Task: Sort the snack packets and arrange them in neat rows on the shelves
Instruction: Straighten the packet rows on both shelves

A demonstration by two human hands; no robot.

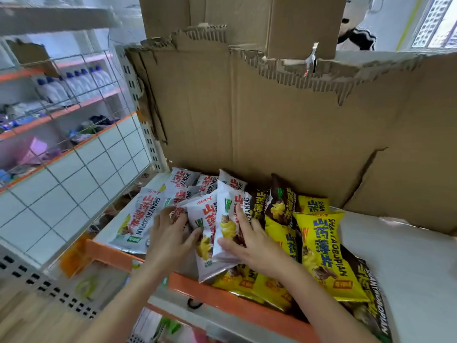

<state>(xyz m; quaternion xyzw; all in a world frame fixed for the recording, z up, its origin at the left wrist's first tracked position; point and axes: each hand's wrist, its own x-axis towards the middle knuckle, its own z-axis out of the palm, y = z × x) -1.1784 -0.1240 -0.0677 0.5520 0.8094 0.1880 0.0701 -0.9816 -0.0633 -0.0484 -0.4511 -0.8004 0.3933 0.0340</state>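
Observation:
Several white snack packets (207, 226) stand bunched at the middle of a white shelf (408, 263) with an orange front lip. My left hand (170, 233) grips the left side of the bunch, thumb across a packet's front. On the right side of the bunch my right hand (249, 241) holds the outermost white packet, fingers spread over its face and thumb along its lower edge. One white packet (138, 219) lies flat to the left. Yellow packets (324, 253) and dark brown packets (282, 201) are piled to the right.
A torn cardboard sheet (284, 125) lines the back of the shelf, with a cardboard box (242, 18) above it. A wire grid panel (74, 154) closes the shelf's left side; beyond it are shelves with bottles (71, 85). Lower shelves show below the orange lip (237, 303).

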